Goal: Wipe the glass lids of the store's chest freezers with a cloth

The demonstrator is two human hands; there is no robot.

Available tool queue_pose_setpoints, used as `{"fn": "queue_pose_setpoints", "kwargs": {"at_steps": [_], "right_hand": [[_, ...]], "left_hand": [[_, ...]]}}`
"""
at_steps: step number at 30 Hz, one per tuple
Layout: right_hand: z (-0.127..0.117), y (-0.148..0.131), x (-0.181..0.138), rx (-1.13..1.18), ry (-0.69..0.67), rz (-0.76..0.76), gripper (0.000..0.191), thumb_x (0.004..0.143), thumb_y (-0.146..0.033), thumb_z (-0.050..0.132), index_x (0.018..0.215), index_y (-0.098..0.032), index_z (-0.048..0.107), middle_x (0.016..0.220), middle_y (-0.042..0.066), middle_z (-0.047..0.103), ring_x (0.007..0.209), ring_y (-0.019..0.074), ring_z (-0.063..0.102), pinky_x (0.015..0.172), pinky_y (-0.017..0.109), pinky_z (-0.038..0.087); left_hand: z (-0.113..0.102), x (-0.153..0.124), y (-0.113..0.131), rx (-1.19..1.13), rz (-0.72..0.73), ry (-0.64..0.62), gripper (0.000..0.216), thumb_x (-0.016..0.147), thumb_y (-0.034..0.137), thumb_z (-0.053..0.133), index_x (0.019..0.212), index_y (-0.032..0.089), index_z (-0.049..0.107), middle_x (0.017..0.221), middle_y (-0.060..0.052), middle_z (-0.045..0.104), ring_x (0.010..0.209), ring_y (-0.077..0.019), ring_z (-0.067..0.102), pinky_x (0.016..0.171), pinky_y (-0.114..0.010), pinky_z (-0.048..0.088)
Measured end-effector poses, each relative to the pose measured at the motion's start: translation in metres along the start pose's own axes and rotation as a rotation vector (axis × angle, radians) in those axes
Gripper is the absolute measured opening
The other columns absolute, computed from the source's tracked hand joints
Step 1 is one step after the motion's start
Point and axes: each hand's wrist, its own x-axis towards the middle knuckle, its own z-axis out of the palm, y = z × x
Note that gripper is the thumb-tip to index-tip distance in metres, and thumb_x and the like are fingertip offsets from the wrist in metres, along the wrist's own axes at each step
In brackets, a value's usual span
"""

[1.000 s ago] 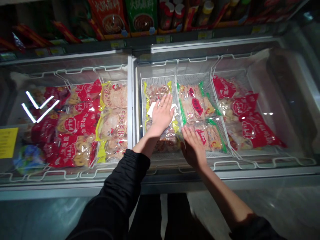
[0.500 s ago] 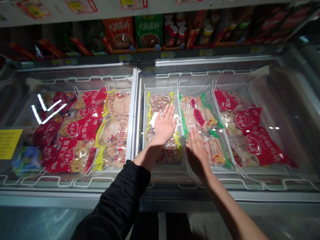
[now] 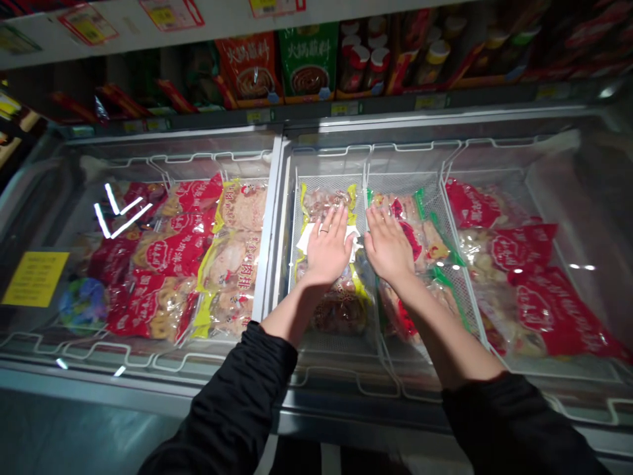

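Note:
My left hand (image 3: 328, 245) lies flat with its fingers stretched out, a ring on one finger, over the bags in a white wire basket of a chest freezer. White paper or cloth (image 3: 355, 245) shows at both sides of this hand; whether it is under the palm or inside the freezer I cannot tell. My right hand (image 3: 389, 244), also flat and open, is beside it over a green-edged bag of frozen food (image 3: 429, 241). Both palms seem to rest on the clear sliding lid (image 3: 321, 155). Below my left hand is a yellow-edged bag (image 3: 341, 310).
Left of the lid's frame (image 3: 270, 231) are more yellow-edged bags (image 3: 237, 257) and red bags (image 3: 173, 247). Other red bags (image 3: 534, 303) lie at the right. A yellow notice (image 3: 35, 278) is at the far left. Sauce packets (image 3: 307, 63) and jars (image 3: 378, 63) stand on the shelf behind.
My right hand has slid forward and slightly inward, now level with my left hand. My left hand has hardly moved. The view has turned slightly.

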Motion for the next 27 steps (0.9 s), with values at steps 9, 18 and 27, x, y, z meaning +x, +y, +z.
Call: {"fn": "queue_pose_setpoints", "kwargs": {"at_steps": [9, 18, 27], "right_hand": [[0.000, -0.001, -0.003, -0.028, 0.001, 0.010, 0.066, 0.112, -0.036, 0.026, 0.174, -0.013, 0.033, 0.178, 0.010, 0.038, 0.167, 0.0284, 0.031, 0.137, 0.054, 0.027], [0.007, 0.001, -0.004, -0.033, 0.012, -0.005, 0.065, 0.113, -0.032, 0.029, 0.175, -0.015, 0.029, 0.178, 0.012, 0.039, 0.166, 0.0295, 0.034, 0.133, 0.058, 0.033], [0.014, 0.003, -0.004, -0.042, 0.043, 0.012, 0.064, 0.109, -0.025, 0.034, 0.172, -0.014, 0.038, 0.177, 0.010, 0.041, 0.165, 0.0279, 0.036, 0.135, 0.055, 0.032]], "left_hand": [[-0.024, 0.065, -0.042, -0.038, -0.073, -0.053, 0.069, 0.113, 0.040, 0.019, 0.177, 0.014, 0.015, 0.186, 0.000, 0.011, 0.172, -0.0188, 0.010, 0.141, -0.042, 0.010], [-0.008, 0.058, -0.006, -0.058, -0.005, -0.048, 0.068, 0.113, 0.044, 0.017, 0.177, 0.019, 0.021, 0.184, 0.002, 0.019, 0.172, -0.0192, 0.015, 0.142, -0.044, 0.014], [-0.024, 0.091, -0.039, -0.060, -0.138, -0.018, 0.069, 0.113, 0.041, 0.019, 0.177, 0.015, 0.017, 0.185, -0.001, 0.013, 0.172, -0.0204, 0.010, 0.141, -0.044, 0.012]]}}
